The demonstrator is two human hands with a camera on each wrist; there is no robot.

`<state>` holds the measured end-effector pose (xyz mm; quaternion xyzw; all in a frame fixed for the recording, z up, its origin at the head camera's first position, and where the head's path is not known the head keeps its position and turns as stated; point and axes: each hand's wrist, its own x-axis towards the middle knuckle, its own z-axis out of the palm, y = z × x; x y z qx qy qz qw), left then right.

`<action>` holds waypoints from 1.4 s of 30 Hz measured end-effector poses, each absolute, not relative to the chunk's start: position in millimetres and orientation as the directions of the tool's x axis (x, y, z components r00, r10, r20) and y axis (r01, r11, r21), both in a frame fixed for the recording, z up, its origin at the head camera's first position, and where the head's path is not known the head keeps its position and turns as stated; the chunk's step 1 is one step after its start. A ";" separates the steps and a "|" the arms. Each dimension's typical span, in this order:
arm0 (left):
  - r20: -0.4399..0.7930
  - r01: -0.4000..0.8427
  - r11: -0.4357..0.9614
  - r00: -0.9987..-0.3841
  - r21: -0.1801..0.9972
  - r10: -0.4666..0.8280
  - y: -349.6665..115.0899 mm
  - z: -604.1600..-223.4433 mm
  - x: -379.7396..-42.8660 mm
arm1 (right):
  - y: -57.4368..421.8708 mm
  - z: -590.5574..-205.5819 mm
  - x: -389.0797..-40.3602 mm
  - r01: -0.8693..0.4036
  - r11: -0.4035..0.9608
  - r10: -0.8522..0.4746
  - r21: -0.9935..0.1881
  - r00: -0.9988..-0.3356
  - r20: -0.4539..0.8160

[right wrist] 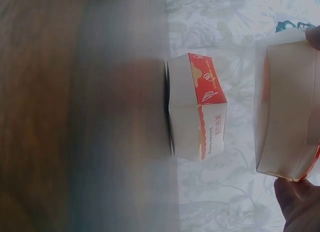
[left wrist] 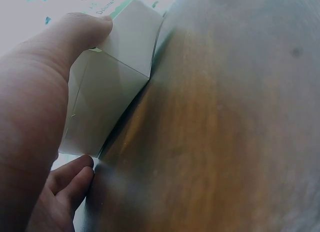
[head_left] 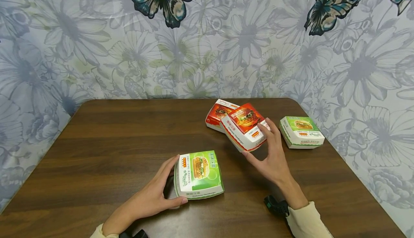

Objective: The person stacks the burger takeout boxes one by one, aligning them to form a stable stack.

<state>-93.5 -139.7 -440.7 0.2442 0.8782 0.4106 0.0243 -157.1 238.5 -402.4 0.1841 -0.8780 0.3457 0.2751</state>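
Observation:
In the head view my left hand [head_left: 152, 193] grips a green and white burger box [head_left: 203, 171] by its left side, thumb at the front corner and fingers at the back. The left wrist view shows the pale side of that box [left wrist: 107, 99] close over the table, under the thumb. With thumb and fingers, my right hand [head_left: 271, 157] holds a red and white burger box [head_left: 244, 126] by its right end, tilted. The right wrist view has this held box [right wrist: 287, 106] raised above table level. A second red burger box [head_left: 220, 112] lies behind it, partly covered.
Another green and white burger box [head_left: 302, 132] sits at the right edge of the brown wooden table [head_left: 106, 151]. Behind the table hangs a cloth [head_left: 207, 51] printed with flowers and butterflies. A dark band [head_left: 276, 206] is on my right wrist.

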 end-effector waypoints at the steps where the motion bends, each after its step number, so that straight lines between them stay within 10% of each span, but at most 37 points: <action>1: 0.160 0.412 0.544 -0.878 0.731 0.450 -139.6 -440.7 -93.6 | 238.2 -402.4 -156.9 -0.518 0.688 -0.137 -0.508 -0.780 0.610; 42: 0.178 0.430 0.542 -0.872 0.722 0.455 -140.1 -442.4 -93.7 | 224.5 -405.7 -143.5 -0.658 0.484 -0.406 -0.577 -0.753 0.518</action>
